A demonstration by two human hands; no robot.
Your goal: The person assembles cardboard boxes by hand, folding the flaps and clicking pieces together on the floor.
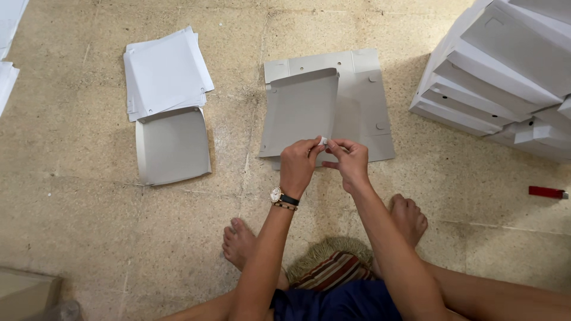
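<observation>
- A stack of white sheets (pixel 166 71) lies far left of the flat grey cardboard blank (pixel 363 101), with a curved grey panel (pixel 172 145) just below the stack.
- The left hand (pixel 299 163) and right hand (pixel 350 160) pinch a small white piece (pixel 324 141) together over the blank's near edge.
- Folded white boxes (pixel 499 77) are piled to the blank's right.
- A red lighter (pixel 546 192) lies further right, nearer the person.

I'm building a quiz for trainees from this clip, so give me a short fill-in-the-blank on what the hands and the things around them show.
1. Both hands, left hand and right hand, pinch a small ____ piece between the fingertips.
2. The wristwatch sits on the ____ wrist.
3. The flat grey cardboard sheet lies on the ____.
4. The small red object lies to the person's ____.

Missing words: white; left; floor; right
</observation>
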